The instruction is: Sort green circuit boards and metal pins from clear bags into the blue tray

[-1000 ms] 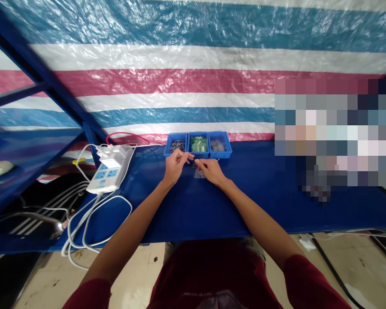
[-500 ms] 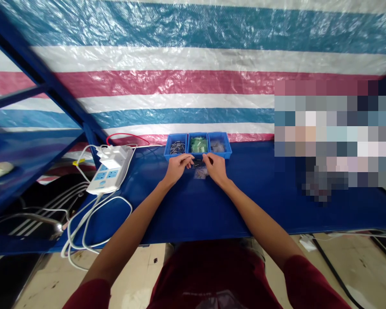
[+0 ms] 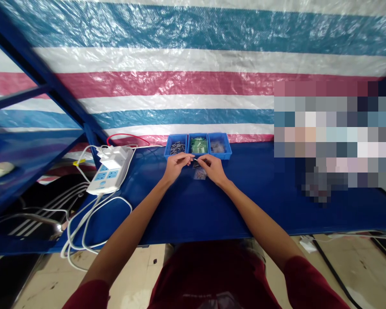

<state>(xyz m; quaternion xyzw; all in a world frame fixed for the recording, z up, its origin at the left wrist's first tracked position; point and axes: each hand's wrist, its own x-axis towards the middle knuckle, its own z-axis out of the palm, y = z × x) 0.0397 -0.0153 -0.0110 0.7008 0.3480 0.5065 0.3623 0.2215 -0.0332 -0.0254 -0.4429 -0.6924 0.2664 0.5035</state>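
My left hand (image 3: 176, 166) is closed in a pinch, its fingertips at one end of a small thin metal piece (image 3: 194, 159). At the other end, the thumb and forefinger of my right hand (image 3: 213, 168) pinch too. The piece is too small for me to tell its kind. Just below the fingertips, a small clear plastic bag (image 3: 200, 174) with tiny parts in it lies on the blue table. Behind my hands stand three joined blue bins: a left bin (image 3: 167, 146) of loose metal pins or screws, a middle bin (image 3: 189, 143) of green packets, and a right bin (image 3: 229, 148) of clear plastic bags.
A white power strip (image 3: 104, 182) with plugged-in adapters and looped white cables (image 3: 83, 231) occupies the left of the blue table (image 3: 193, 214). A striped plastic sheet (image 3: 180, 81) hangs behind. Blue frame bars (image 3: 64, 103) rise at left. The right side is pixelated.
My right hand has shifted slightly left, bringing its fingertips nearer to my left hand's. The thin metal piece now shows between them. The bins and bag have stayed in place.
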